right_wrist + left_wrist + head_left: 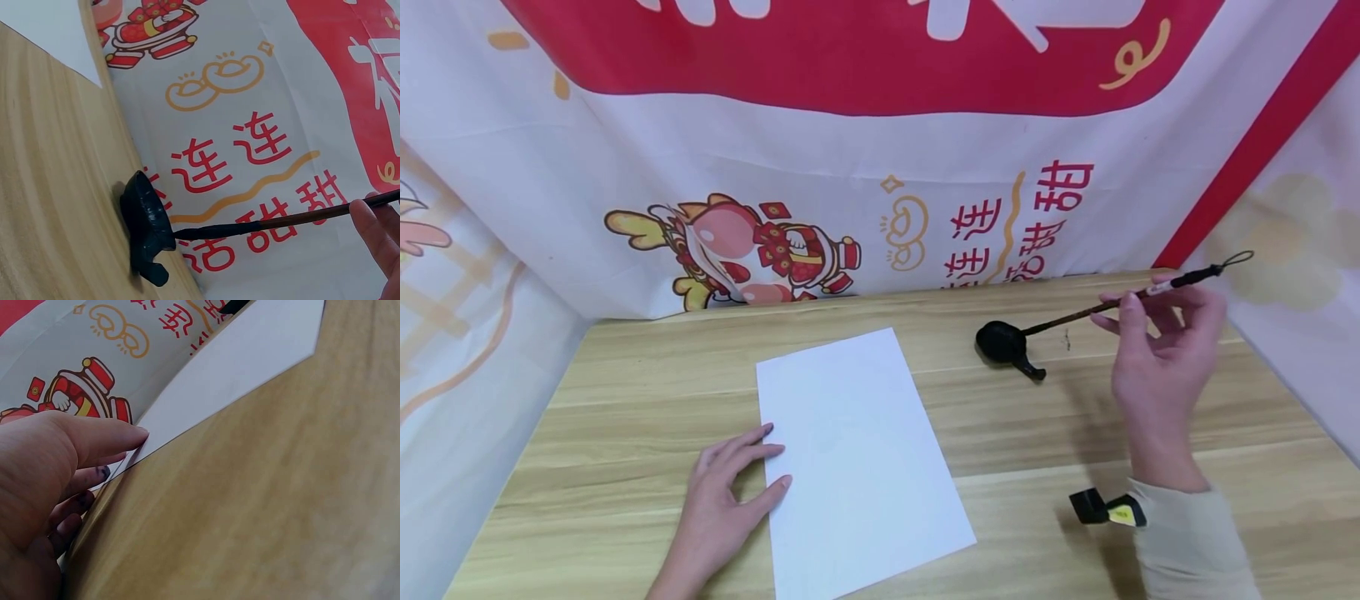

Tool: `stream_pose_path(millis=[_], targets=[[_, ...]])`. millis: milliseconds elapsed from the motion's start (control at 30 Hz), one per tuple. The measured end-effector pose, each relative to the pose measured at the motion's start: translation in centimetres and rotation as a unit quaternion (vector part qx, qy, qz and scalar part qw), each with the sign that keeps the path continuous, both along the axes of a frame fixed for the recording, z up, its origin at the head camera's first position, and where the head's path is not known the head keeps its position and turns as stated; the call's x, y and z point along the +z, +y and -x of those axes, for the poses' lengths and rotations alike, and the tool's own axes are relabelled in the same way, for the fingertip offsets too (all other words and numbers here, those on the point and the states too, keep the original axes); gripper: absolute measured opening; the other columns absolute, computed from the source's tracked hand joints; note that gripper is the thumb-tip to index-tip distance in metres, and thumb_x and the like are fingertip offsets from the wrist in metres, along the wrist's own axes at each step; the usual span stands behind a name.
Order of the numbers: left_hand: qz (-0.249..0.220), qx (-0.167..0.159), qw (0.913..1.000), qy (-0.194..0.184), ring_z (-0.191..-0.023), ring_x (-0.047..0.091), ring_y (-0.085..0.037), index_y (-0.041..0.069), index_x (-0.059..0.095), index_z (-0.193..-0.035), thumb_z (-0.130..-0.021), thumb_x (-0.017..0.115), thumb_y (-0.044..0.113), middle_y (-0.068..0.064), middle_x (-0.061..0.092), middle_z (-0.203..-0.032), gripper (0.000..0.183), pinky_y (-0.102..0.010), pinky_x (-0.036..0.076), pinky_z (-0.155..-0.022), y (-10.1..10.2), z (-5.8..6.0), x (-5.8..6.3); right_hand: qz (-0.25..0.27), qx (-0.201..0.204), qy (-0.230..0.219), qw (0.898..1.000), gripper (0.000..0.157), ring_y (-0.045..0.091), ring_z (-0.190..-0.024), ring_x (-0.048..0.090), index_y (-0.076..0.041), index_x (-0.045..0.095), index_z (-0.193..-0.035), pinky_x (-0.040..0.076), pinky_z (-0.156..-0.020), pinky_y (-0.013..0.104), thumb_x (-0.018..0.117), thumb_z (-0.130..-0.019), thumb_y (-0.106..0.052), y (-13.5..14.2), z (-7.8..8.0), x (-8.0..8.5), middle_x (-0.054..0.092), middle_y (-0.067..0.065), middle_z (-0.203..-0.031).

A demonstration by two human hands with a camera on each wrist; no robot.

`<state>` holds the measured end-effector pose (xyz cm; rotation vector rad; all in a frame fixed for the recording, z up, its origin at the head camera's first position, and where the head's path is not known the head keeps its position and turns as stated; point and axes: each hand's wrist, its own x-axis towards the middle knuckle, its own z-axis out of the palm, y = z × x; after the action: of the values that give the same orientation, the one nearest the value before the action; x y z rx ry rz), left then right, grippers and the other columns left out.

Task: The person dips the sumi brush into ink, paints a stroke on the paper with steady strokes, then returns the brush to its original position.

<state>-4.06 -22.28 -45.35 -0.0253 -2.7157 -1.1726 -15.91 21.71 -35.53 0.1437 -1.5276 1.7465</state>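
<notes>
My right hand [1163, 367] pinches a calligraphy brush [1086, 313] by its brown handle, which slants up to a black end with a hanging loop. Its dark tip meets the rim of a small black ink dish [1000, 342] with a curved, tail-like spout, also seen in the right wrist view, where the brush [281, 220] reaches the dish [147, 212]. A blank white sheet of paper [857, 458] lies left of the dish. On its left edge rest the spread fingertips of my left hand [721, 492]. Dark smudges mark some fingertips [103, 472] in the left wrist view.
The wood-grain table [625, 400] meets a printed cloth [850, 150] along its back edge, with more cloth at both sides. A small black device with a yellow label [1123, 512] sits at the right wrist. Small dark marks [1067, 339] lie right of the dish.
</notes>
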Motion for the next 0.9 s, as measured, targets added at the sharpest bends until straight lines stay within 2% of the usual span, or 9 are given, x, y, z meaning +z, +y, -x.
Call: stream_pose_path(millis=[167,433,600,900], targets=[[0.002,0.001,1.0,-0.004,-0.129,0.043,-0.013,0.022,0.078,-0.12,-0.086,0.091,0.019,0.001,0.066,-0.152,0.036,-0.049,0.035,-0.106,0.01,-0.04,0.01,-0.02,-0.011,-0.03,0.999,0.03,0.022,-0.101,0.076,-0.005,0.054,-0.131,0.064,-0.079,0.025,0.066,-0.103,-0.001,-0.05,0.11,-0.46,0.058,0.009,-0.12],[0.003,0.0,1.0,-0.009,-0.132,0.044,-0.017,0.021,0.078,-0.12,-0.087,0.091,0.02,0.0,0.066,-0.152,0.036,-0.051,0.035,-0.107,-0.03,0.09,0.0,0.036,0.006,0.011,0.999,0.033,0.025,-0.1,0.075,-0.001,0.053,-0.132,0.065,-0.077,0.027,0.065,-0.102,0.005,0.46,0.01,0.0,0.058,0.013,-0.12],[0.006,0.0,0.9999,-0.013,-0.133,0.045,-0.018,0.021,0.078,-0.121,-0.087,0.091,0.02,0.0,0.066,-0.152,0.036,-0.053,0.035,-0.107,-0.01,0.14,0.04,0.018,0.001,0.017,1.0,0.034,0.026,-0.1,0.075,-0.001,0.053,-0.133,0.065,-0.078,0.027,0.065,-0.102,0.003,0.48,-0.18,0.3,0.059,0.012,-0.12],[0.006,-0.001,1.0,-0.004,-0.132,0.046,-0.02,0.021,0.079,-0.12,-0.086,0.091,0.02,-0.002,0.067,-0.151,0.036,-0.051,0.035,-0.106,-0.08,0.22,0.1,-0.02,-0.014,-0.023,0.999,0.029,0.027,-0.102,0.075,-0.007,0.055,-0.129,0.064,-0.079,0.027,0.066,-0.103,-0.001,-0.08,0.16,-0.3,0.059,0.009,-0.118]])
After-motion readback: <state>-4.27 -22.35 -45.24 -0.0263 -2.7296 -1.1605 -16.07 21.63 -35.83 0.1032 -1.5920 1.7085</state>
